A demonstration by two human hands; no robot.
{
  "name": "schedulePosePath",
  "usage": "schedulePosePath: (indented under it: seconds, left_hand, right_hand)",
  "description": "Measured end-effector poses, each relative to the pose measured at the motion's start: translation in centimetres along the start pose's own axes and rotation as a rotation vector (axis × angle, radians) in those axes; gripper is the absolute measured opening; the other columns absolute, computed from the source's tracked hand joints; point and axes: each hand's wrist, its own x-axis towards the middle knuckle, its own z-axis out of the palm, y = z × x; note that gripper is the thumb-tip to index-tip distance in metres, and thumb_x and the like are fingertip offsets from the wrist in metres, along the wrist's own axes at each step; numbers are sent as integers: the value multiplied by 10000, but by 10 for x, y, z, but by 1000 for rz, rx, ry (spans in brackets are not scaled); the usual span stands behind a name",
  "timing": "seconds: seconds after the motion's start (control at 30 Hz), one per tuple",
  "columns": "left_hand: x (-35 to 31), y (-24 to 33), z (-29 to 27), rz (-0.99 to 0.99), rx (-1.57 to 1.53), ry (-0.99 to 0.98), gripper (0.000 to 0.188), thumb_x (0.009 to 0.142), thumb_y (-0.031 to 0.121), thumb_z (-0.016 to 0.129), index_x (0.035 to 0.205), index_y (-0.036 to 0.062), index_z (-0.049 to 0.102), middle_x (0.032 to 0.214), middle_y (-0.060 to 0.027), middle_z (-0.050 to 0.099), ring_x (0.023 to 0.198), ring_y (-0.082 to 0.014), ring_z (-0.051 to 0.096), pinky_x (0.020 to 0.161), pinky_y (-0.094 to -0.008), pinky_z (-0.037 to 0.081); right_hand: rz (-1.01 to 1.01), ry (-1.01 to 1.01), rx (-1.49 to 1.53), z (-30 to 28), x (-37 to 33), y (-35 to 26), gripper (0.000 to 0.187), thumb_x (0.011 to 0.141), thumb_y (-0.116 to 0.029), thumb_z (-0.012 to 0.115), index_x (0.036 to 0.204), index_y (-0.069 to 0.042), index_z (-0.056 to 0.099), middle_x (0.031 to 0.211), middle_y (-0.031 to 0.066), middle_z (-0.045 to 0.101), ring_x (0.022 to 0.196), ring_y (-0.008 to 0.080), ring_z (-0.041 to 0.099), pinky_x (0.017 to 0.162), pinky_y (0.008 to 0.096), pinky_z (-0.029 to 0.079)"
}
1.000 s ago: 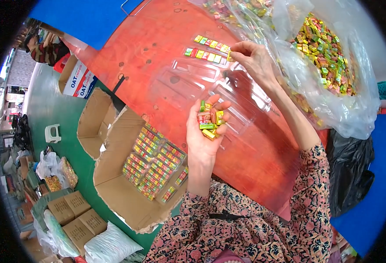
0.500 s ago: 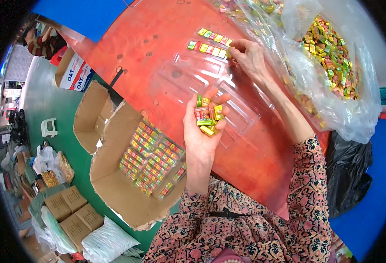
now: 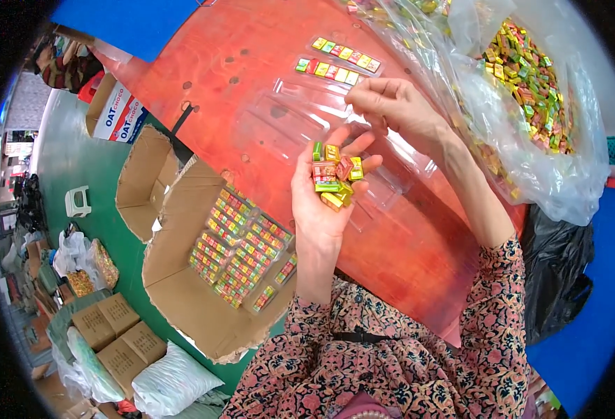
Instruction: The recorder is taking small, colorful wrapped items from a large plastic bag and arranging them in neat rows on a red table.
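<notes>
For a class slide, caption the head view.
Left hand cups wrapped candies; right hand hovers over clear plastic trays on a red table.

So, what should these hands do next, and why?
Probably the right hand should take one of the wrapped pieces lying in the open left hand: it hovers close by, no piece shows in its grasp, and the clear plastic trays near the two filled rows look unfilled.

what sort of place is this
Probably a small packing workshop: a big plastic bag of small wrapped pieces, likely sweets, sits at the red table, a cardboard box holds filled clear trays, and brown cartons stand beyond it.
</notes>
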Motion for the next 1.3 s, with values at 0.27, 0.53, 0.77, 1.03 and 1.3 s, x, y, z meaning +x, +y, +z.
schedulePosePath:
  seconds: [0.27, 0.53, 0.77, 1.03, 1.3]
  left_hand:
    - [-2, -8, 2, 44, 92, 284, 315, 879, 363, 412, 944, 103, 578, 849, -66, 629, 698, -221, 611, 517, -381, 531]
    - [0, -10, 0, 16, 33, 230, 270, 877, 370, 427, 903, 158, 591, 786, 16, 614, 697, -154, 589, 566, -326, 492]
    - [2, -12, -7, 33, -9, 236, 311, 884, 359, 407, 1018, 145, 590, 873, -35, 638, 783, -206, 610, 560, -350, 516]
    - [0, 1, -7, 24, 82, 140, 428, 898, 352, 356, 1133, 26, 502, 1058, -190, 576, 820, -278, 619, 527, -308, 528]
    - [-1, 6, -11, 40, 19, 136, 435, 900, 319, 387, 1198, 7, 440, 1121, -234, 516, 841, -308, 587, 530, -319, 526]
  right_hand:
    - [-261, -197, -899, 22, -34, -25, 266, 754, -255, 636, 803, 6, 628, 726, 141, 604, 663, 252, 593, 606, 354, 444]
    - [-466, -58, -1061, 42, -57, -13, 168, 752, -134, 575, 817, 21, 584, 827, 152, 569, 754, 323, 568, 652, 406, 442]
    - [-580, -29, -908, 34, -49, -17, 146, 757, -107, 575, 817, 26, 582, 799, 126, 576, 719, 275, 581, 624, 350, 452]
    - [-347, 234, -1117, -23, 11, -21, 227, 786, -193, 588, 796, 33, 602, 700, 170, 583, 655, 259, 569, 608, 339, 433]
    - [-475, 323, -1371, -36, 52, 9, 264, 776, -238, 590, 681, 8, 596, 624, 188, 555, 653, 344, 559, 602, 408, 423]
